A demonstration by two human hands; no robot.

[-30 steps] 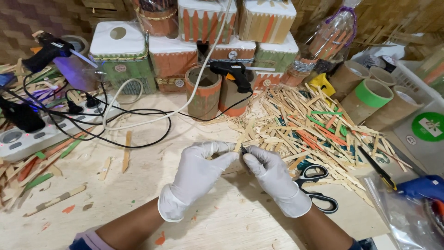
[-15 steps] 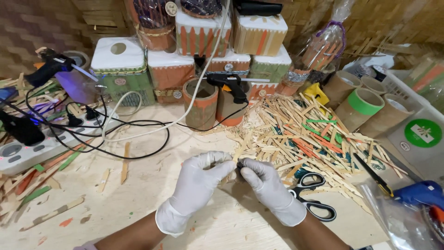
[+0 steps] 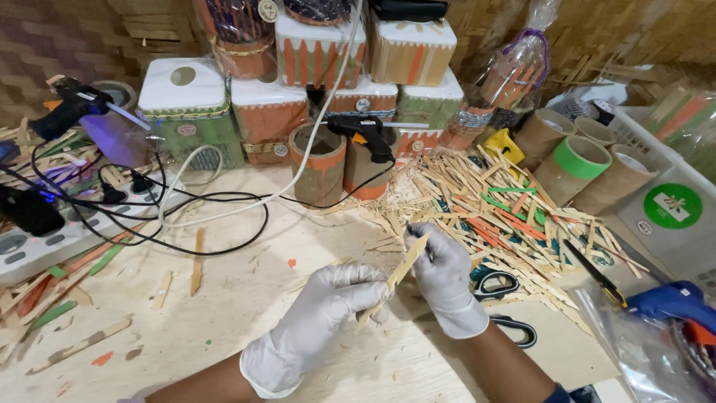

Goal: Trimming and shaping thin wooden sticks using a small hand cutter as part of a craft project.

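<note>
both gloved hands (image 3: 388,298) grip wooden stick (image 3: 399,274).

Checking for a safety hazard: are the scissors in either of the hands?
No. The scissors lie on the table right of the right hand, while both it and the left hand hold a wooden stick.

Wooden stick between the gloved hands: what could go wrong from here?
1. The wooden stick is thin and pinched by both hands, left hand and right hand; it may snap or splinter through the gloves.
2. The scissors lie right beside the right wrist; a slip could hit them.
3. The glue gun cord crosses the table and could snag.
</note>
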